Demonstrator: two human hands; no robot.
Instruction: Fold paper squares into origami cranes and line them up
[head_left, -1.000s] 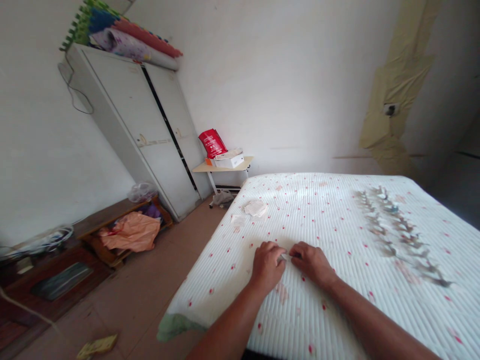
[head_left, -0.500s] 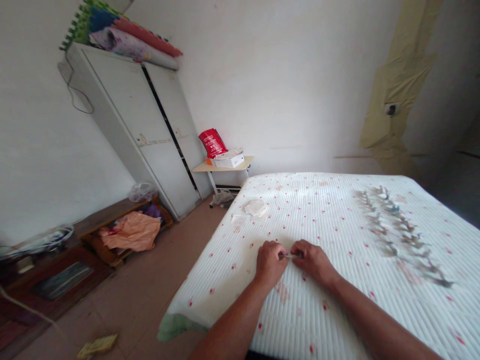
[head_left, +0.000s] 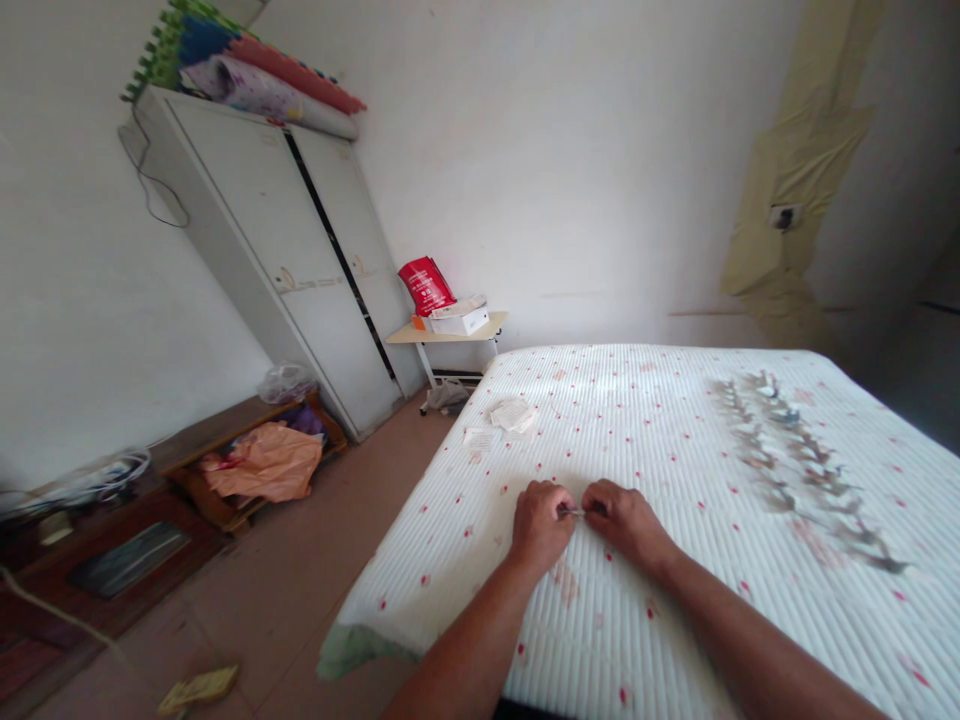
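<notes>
Both hands meet above the near middle of a white ribbed bedspread (head_left: 450, 560) dotted with red. My left hand (head_left: 541, 522) has its fingers curled in a pinch on one end of a small, thin, dark object (head_left: 574, 512). On the other end, my right hand (head_left: 624, 520) pinches it too, fingers bent. Most of the object is hidden by the fingers, and its kind does not show. To the right, small figures (head_left: 810, 455) in brown, grey and blue stand in two slanting rows, blurred. Crumpled pale paper or wrapping (head_left: 513, 414) lies beyond my left hand.
A small table (head_left: 450, 334) holding a red bag (head_left: 426, 286) and a white box (head_left: 460, 320) stands past the bed's far left corner. Left are a grey cabinet (head_left: 262, 240), a low wooden cabinet (head_left: 169, 450) with an orange cloth-like bundle (head_left: 262, 462), and a yellow item (head_left: 199, 688) on the floor.
The hands keep the same pinch on the small object in nearly the same place. The view has shifted very slightly; nothing else visibly differs.
</notes>
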